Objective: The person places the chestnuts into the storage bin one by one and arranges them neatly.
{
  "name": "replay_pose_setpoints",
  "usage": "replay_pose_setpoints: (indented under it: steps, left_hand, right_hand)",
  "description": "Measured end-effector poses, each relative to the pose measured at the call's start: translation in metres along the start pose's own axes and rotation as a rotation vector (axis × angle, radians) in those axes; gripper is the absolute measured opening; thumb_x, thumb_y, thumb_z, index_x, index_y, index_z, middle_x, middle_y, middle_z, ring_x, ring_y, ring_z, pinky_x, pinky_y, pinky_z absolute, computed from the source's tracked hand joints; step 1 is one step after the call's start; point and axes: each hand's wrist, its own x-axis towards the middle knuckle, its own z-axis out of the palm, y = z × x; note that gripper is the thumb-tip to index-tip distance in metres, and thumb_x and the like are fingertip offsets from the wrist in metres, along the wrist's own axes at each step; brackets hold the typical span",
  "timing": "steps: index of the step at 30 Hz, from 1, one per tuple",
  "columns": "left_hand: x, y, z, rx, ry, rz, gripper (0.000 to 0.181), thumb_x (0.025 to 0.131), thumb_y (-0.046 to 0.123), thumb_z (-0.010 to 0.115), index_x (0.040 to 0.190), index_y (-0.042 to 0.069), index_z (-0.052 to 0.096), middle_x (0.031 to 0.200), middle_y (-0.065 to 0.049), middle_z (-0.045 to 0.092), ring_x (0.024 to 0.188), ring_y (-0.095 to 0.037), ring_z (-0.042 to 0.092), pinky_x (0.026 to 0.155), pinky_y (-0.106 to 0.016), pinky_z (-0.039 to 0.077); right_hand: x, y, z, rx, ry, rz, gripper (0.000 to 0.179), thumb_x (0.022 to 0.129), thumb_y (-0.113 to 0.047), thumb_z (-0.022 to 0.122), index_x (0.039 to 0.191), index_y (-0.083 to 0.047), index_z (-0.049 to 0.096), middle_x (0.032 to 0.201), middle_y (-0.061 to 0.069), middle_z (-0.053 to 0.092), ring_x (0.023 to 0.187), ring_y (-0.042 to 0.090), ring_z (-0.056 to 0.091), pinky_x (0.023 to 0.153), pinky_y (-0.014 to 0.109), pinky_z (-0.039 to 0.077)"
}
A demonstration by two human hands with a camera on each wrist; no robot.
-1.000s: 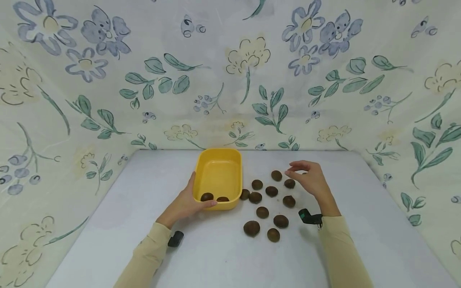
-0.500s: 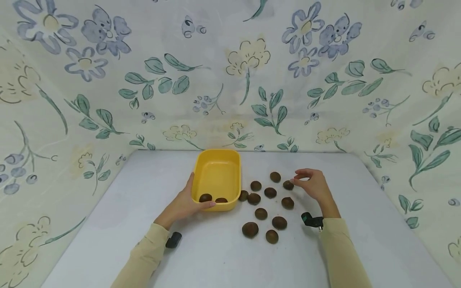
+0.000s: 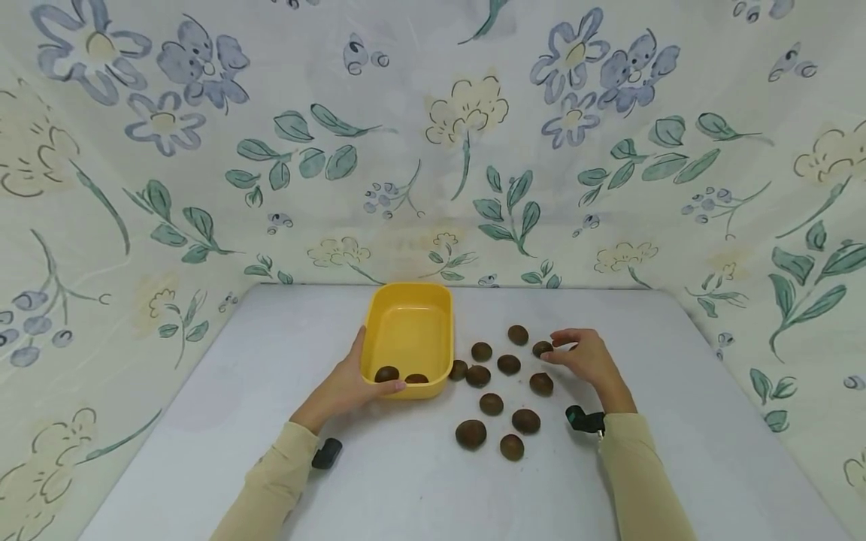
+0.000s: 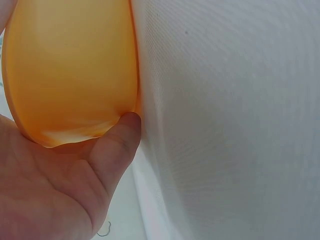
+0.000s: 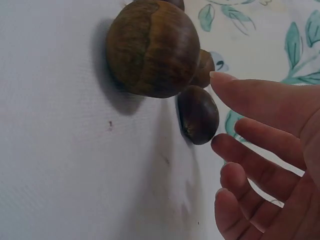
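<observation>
My left hand (image 3: 343,389) grips the near left corner of a yellow plastic tub (image 3: 409,334), thumb along its near wall and fingers against its left side. Two brown chestnuts, one of them a dark chestnut (image 3: 387,374), lie at the tub's near end. Over the right of the table, my right hand (image 3: 585,357) has thumb and forefinger spread at a chestnut (image 3: 542,349). In the right wrist view that chestnut (image 5: 198,116) lies just beyond the parted fingertips, on the table. Part of another dark round thing shows behind the right hand.
Several loose chestnuts lie between the tub and my right hand, including a large chestnut (image 3: 470,434) nearest me and a chestnut (image 3: 458,370) against the tub's right side. Floral cloth (image 3: 467,165) rises behind the white table (image 3: 304,323).
My right hand has come down and nearer, from beyond the chestnut to right beside it, with thumb and forefinger now farther apart. The left hand and tub stay put.
</observation>
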Motion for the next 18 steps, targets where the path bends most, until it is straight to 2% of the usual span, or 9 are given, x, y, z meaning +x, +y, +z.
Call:
replay_pose_setpoints:
  steps: [8,18]
  left_hand:
    - [-0.0005,0.0002,0.0001,0.008,-0.002,-0.006,0.140,0.078,0.067,0.080,0.165,0.017,-0.018,0.174,-0.022,0.012,0.156,-0.045,0.029,0.123,-0.066,0.030]
    - [0.0002,-0.0017,0.0006,0.007,0.002,0.001,0.139,0.078,0.067,0.080,0.165,0.019,-0.017,0.174,-0.022,0.013,0.155,-0.044,0.030,0.123,-0.066,0.030]
  right_hand:
    - [0.0028,0.0016,0.0051,-0.026,-0.017,0.028,0.053,0.086,-0.024,0.082,0.132,-0.003,0.068,0.135,0.019,0.066,0.105,0.031,0.062,0.082,0.035,0.052]
    - [0.0043,0.0008,0.0089,-0.111,-0.007,-0.014,0.052,0.082,-0.017,0.083,0.130,-0.001,0.069,0.136,0.025,0.065,0.095,0.027,0.064,0.079,0.036,0.054]
